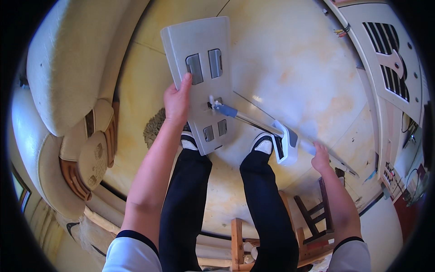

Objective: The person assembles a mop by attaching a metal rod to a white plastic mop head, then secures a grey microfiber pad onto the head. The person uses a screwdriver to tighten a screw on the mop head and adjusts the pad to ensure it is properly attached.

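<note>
A flat mop is tilted up in front of me, its pale grey mop head (204, 41) showing several dark grey clips and a central joint. My left hand (177, 102) grips the left edge of this head, thumb on top beside a clip. From the joint a metal pole (253, 124) with a blue collar runs down to the right. A white and grey sliding piece (287, 145) sits around the pole. Farther along, my right hand (321, 157) is closed around the pole. A shaggy grey-brown pad (154, 128) shows past my left wrist; whether it is attached to the head I cannot tell.
Pale tiled floor (290, 68) spreads ahead, with my shoes (263, 145) below the mop. A cream sofa (68, 68) lines the left side. On the right stands a white cabinet (389, 59) with striped panels. Wooden stools (312, 217) are close by my right leg.
</note>
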Demonstrator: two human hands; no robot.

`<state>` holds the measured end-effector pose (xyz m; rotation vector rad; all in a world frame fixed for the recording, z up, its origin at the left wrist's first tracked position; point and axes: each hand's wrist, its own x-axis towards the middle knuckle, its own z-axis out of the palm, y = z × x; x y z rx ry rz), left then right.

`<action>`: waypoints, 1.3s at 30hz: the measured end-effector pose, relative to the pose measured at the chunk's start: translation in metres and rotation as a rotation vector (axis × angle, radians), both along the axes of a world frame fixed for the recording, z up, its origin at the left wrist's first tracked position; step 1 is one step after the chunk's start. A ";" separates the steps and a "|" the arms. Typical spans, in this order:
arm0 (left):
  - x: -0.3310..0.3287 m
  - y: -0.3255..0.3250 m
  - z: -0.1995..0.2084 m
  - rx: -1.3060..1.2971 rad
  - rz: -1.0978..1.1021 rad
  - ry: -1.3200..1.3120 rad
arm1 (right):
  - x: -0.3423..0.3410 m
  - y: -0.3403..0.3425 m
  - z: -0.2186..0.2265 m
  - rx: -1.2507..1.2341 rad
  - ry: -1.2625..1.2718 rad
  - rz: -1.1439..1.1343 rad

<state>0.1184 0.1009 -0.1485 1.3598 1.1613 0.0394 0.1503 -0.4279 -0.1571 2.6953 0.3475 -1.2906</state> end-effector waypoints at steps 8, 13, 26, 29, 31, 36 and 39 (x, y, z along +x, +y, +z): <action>0.058 -0.009 0.050 0.008 -0.085 -0.053 | 0.074 0.018 0.020 0.078 -0.465 -0.137; 0.069 -0.002 0.071 0.019 -0.149 -0.076 | 0.103 0.196 0.082 0.852 0.057 -0.582; 0.126 -0.013 0.081 0.061 -0.234 -0.033 | 0.099 0.321 0.073 0.869 -0.048 -0.203; 0.132 -0.015 0.075 0.069 -0.257 -0.005 | 0.101 0.318 0.064 0.939 -0.174 -0.059; 0.137 -0.020 0.066 0.051 -0.294 0.009 | 0.101 0.312 0.054 0.948 -0.196 -0.015; 0.149 -0.026 0.052 0.008 -0.446 -0.043 | 0.134 0.303 0.081 0.754 0.051 -0.065; 0.159 -0.029 0.060 0.003 -0.481 -0.120 | 0.144 0.285 0.066 0.811 -0.046 -0.316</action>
